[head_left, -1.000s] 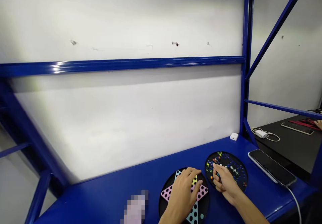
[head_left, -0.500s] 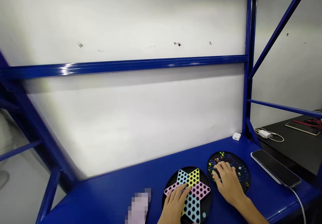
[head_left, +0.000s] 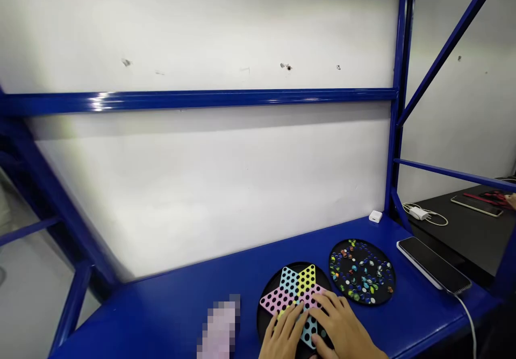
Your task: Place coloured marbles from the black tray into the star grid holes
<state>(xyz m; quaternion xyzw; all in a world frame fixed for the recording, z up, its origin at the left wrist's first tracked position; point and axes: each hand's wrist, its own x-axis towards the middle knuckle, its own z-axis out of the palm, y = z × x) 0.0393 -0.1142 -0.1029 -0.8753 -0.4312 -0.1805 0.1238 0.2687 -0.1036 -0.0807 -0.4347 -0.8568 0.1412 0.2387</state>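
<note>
A Chinese checkers board (head_left: 288, 280) with a pink, blue and yellow star full of black holes lies in a round black base near the front edge. My left hand (head_left: 284, 333) rests on its lower left part, fingers stretched out. From the right, my right hand (head_left: 344, 327) lies over the star's right side, fingers spread and thumb low. Nothing shows in either hand, though the space beneath the palms is hidden. Behind and to the right sits a round black tray (head_left: 359, 290) holding several coloured glass marbles.
A phone (head_left: 435, 265) on a white box, with a cable, lies right of the tray. Left of the board is a pixelated pale pink object (head_left: 220, 327). A small white case (head_left: 375, 216) stands at the back of the blue table (head_left: 169, 305). Blue rack bars surround it.
My right hand has moved left and toward me, from the marble tray onto the board. The left hand stays on the board. The view has shifted slightly.
</note>
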